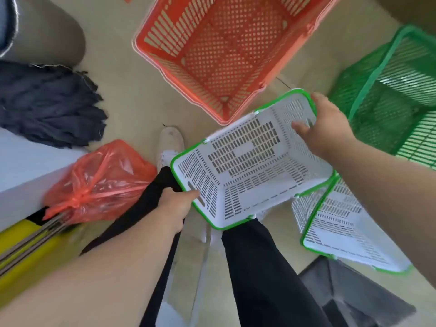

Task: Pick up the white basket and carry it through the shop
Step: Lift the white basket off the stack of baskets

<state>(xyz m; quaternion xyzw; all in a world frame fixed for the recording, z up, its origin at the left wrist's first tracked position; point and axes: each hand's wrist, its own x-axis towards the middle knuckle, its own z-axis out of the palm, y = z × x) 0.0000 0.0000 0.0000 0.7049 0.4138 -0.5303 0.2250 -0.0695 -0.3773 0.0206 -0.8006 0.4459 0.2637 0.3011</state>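
we see soft, even daylight with no harsh shadows; the pale beige floor [122, 95] reads flat and bright. a faint sheen lies on the crumpled red plastic bag [101, 178] and on the slats of the green plastic mesh basket [396, 90]. the wide lens bends everything outward near the edges, stretching our forearms. motion blur smears the rim of the orange plastic mesh basket [224, 50], and the whole picture is slightly soft.

— Any lettering legible on the baskets, the bag or the floor?
— None. No text, label, brand, number or sign can be read anywhere in this frame; every visible surface is plain or blurred.
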